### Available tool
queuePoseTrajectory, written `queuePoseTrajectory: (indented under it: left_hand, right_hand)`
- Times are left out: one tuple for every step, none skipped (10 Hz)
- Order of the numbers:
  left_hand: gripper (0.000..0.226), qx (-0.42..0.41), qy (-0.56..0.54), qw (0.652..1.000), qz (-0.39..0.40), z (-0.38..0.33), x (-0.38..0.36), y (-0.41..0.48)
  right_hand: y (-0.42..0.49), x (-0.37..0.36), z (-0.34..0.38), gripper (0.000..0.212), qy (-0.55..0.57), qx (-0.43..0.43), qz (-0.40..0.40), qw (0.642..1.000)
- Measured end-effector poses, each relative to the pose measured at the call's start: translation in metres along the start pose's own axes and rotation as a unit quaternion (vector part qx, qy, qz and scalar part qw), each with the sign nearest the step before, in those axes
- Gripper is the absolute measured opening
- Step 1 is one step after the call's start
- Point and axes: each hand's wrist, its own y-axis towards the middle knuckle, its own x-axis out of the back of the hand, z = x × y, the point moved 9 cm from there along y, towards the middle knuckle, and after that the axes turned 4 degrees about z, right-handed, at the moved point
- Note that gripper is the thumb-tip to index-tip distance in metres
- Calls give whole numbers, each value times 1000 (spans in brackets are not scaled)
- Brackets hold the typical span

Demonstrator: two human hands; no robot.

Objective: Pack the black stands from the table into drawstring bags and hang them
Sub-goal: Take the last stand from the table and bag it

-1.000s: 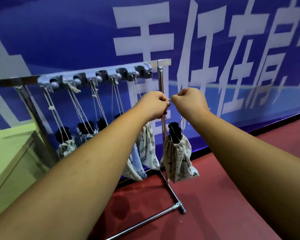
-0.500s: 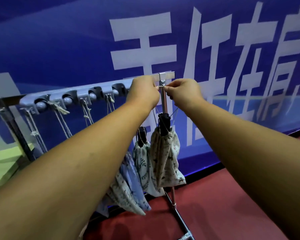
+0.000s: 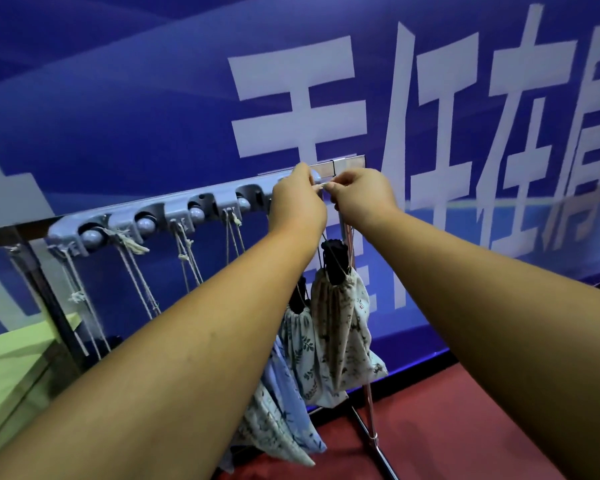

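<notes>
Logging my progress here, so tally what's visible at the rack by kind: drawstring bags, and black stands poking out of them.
Drawstring bags: 4 (beige bag, leaf-print bag, blue bag, pale floral bag)
Black stands showing: 2
Total: 6; the left arm may hide more.

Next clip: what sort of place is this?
Likely an event or exhibition hall, not a home: a large blue printed banner as backdrop, a red floor, and a free-standing metal rack hung with bags.
</notes>
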Motion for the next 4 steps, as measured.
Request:
queuePoseTrajectory:
  left_hand:
    - [16, 38, 43, 998, 2, 7, -4, -1]
    - [23, 39, 115, 992, 31, 8, -7, -3]
    - [19, 35, 149, 985, 73, 11, -12, -9]
    - [17, 24, 163, 980, 111, 18, -11, -28]
  right_hand:
    - [1, -11, -7, 17, -27, -24, 20, 999]
    - [-2, -14, -11, 14, -27, -40, 14, 999]
    - [-14, -19, -15, 14, -24, -54, 23, 998]
    - [-25, -19, -15, 25, -79, -66, 50, 993]
